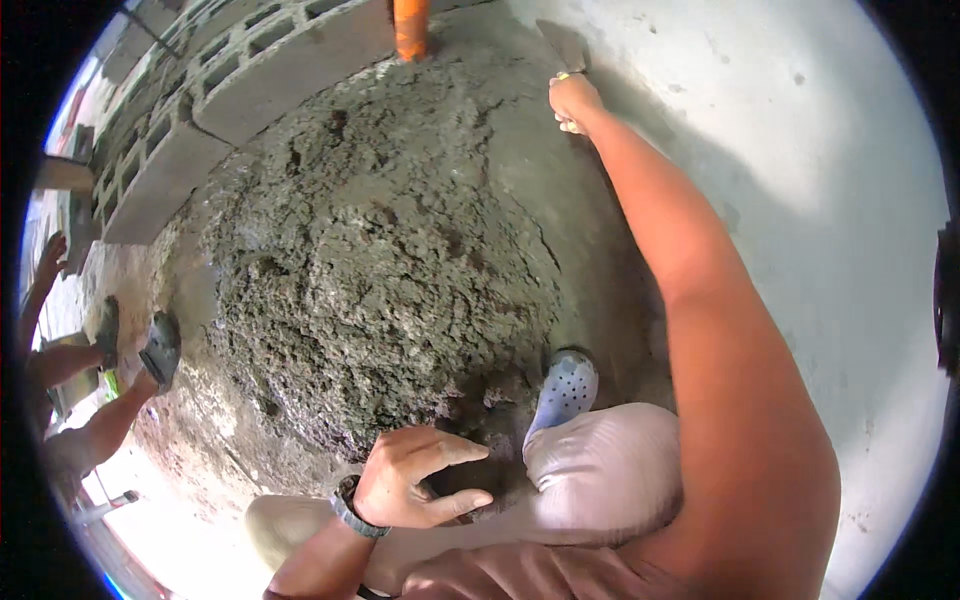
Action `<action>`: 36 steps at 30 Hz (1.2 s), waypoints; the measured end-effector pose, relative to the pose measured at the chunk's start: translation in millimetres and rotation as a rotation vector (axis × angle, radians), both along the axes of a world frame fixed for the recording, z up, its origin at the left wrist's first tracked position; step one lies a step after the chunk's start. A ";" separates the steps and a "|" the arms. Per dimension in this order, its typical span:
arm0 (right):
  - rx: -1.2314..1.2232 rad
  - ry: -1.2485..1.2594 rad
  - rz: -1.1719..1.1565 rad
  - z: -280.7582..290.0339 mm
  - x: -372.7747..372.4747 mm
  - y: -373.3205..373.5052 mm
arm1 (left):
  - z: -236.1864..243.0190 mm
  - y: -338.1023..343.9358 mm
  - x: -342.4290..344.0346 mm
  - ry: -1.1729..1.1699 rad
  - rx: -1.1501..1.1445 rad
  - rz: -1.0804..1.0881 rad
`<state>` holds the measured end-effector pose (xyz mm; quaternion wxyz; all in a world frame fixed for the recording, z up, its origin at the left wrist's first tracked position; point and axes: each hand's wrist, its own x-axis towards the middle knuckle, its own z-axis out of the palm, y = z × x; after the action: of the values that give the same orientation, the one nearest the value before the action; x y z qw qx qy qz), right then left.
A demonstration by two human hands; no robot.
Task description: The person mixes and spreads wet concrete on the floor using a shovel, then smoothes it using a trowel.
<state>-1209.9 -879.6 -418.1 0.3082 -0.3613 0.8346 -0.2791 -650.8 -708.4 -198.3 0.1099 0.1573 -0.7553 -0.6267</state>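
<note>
With my right arm stretched far forward, my right hand (574, 101) is closed around the handle of a trowel (565, 45). Its blade lies close to the foot of the pale wall, where the wet mortar is smoothed. My left hand (420, 478), with a dark watch (352, 508) on its wrist, hovers over my lap. Its thumb and fingers are apart and hold nothing. In front of me spreads a rough heap of wet grey mortar (370, 290), lumpy in the middle and flatter along the right side.
Hollow concrete blocks (270, 75) edge the mortar at the far left. An orange pipe (410, 28) stands upright at the back. The pale wall (800, 200) rises along my right. My clog (568, 388) rests by the mortar. Another person's sandalled foot (160, 350) is at the left.
</note>
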 end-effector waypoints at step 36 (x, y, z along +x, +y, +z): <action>0.338 -0.015 -0.074 32.1 63.1 57.8 | 6.6 24.7 25.3 -0.047 -0.019 0.250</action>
<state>-1146.8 -821.7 -386.0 0.3603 -0.2712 0.8801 -0.1485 -625.5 -683.7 -191.7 0.1711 0.2639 -0.7380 -0.5970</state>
